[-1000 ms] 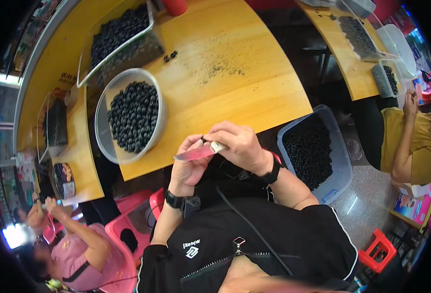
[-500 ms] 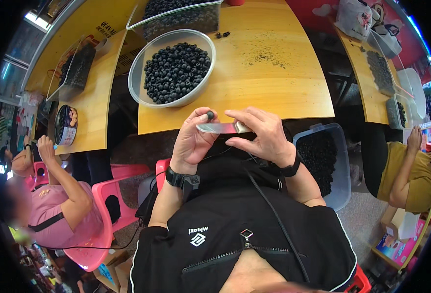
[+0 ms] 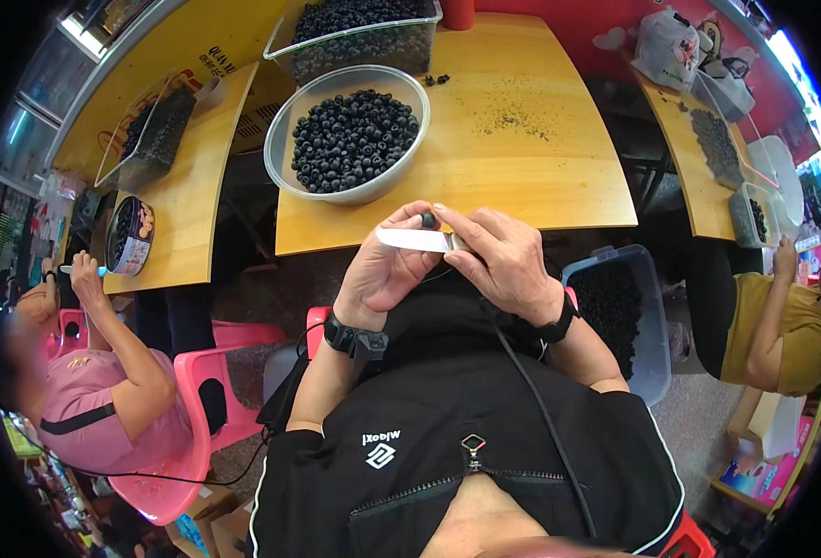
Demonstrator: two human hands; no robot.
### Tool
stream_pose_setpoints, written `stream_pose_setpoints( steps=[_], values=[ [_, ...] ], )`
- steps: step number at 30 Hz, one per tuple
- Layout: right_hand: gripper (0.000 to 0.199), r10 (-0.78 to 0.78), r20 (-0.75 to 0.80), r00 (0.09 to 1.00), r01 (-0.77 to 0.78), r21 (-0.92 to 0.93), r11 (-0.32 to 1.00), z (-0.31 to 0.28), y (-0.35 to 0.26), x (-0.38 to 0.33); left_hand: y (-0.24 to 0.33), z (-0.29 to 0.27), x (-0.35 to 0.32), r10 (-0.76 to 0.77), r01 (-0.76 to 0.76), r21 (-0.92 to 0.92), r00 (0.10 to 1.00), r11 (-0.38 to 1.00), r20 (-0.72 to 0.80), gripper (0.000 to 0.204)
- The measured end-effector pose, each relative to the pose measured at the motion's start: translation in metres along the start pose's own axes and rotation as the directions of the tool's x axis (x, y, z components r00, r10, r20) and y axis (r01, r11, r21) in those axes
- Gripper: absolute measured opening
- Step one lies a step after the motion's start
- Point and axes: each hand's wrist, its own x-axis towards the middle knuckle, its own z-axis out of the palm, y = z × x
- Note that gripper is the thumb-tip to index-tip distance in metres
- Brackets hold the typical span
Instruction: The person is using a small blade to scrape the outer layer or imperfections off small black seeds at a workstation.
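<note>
My left hand pinches a small round dark fruit between thumb and fingertips, just past the table's near edge. The fingers of my right hand are closed round the short handle of a knife. Its pale blade points left across my left palm, just below the fruit. Up and left of both hands, a clear round bowl heaped with similar dark fruits stands on the wooden table.
Behind the bowl is a clear rectangular bin full of dark fruits. Dark crumbs lie scattered on the table. A clear tub of dark pieces stands low at my right. People sit working at tables on both sides.
My right hand has moved in closer to my left, its fingers now near the fruit. The blade has turned, showing its pale flat side. The view has shifted slightly.
</note>
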Motion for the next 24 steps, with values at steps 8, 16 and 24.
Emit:
stream_pose_setpoints(
  steps=[8,16,24],
  values=[
    [0.043,0.073,-0.02,0.997,-0.072,0.06,0.996,0.005,0.01,0.0,-0.007,-0.009,0.001,-0.011,0.014,0.033,0.997,0.999,-0.081,0.025],
    [0.035,0.042,-0.031,0.999,-0.039,0.094,0.995,0.011,0.018,-0.001,-0.008,-0.021,0.005,-0.009,0.009,-0.009,1.0,1.0,0.03,0.031],
    [0.034,0.072,-0.023,0.997,-0.07,0.092,0.993,0.006,0.015,-0.001,-0.008,-0.015,0.004,0.038,-0.037,0.014,0.999,0.999,-0.025,0.026]
  ],
)
